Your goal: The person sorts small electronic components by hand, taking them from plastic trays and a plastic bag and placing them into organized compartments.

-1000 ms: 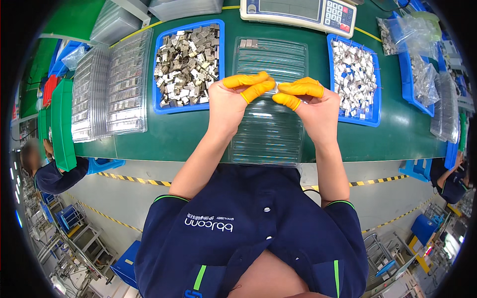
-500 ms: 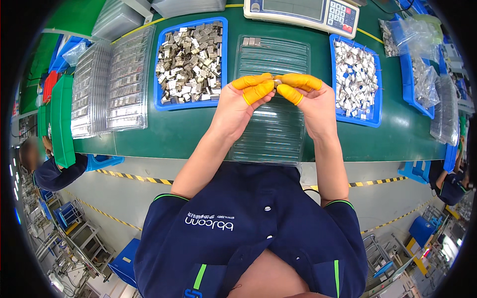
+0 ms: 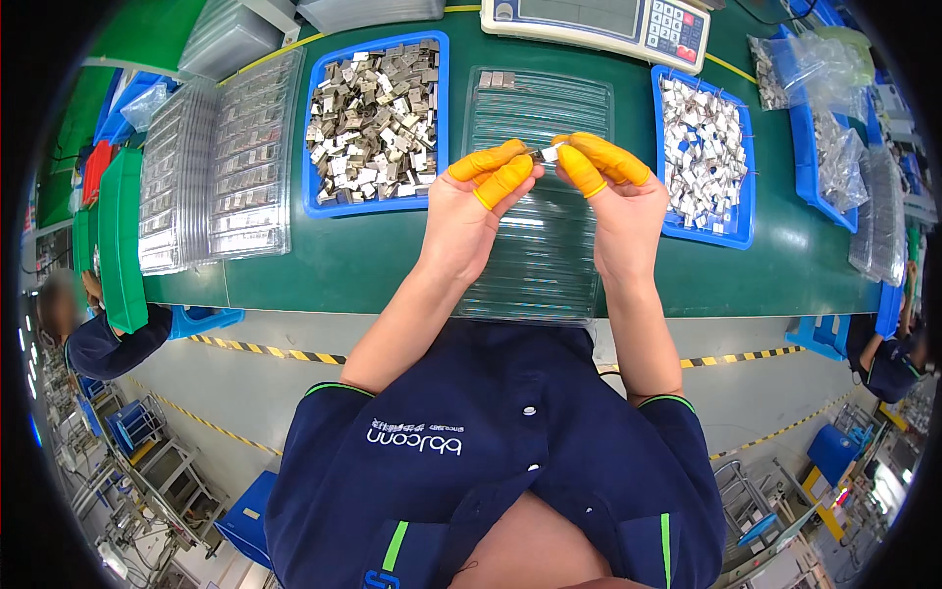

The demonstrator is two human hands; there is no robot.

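Note:
My right hand (image 3: 620, 187), with yellow finger cots on its thumb and fingers, pinches a small white block-shaped part (image 3: 549, 154). Facing it, my left hand (image 3: 481, 196) has its yellow-covered thumb and finger closed. A thin dark bit shows at the left fingertips, too small to name. Both hands hover over a clear plastic tray (image 3: 535, 255) with ridged slots. A short row of small metal-and-white parts (image 3: 496, 80) lies in the tray's far left corner.
A blue bin (image 3: 308, 167) of small metal-cased parts stands left, and another blue bin (image 3: 750, 196) of white parts right. Filled clear trays (image 3: 211, 177) are stacked farther left. A scale (image 3: 589, 34) sits at the back. Co-workers sit at both sides.
My hands have drawn slightly apart from fingertip contact. The white part now shows between them at my right fingertips.

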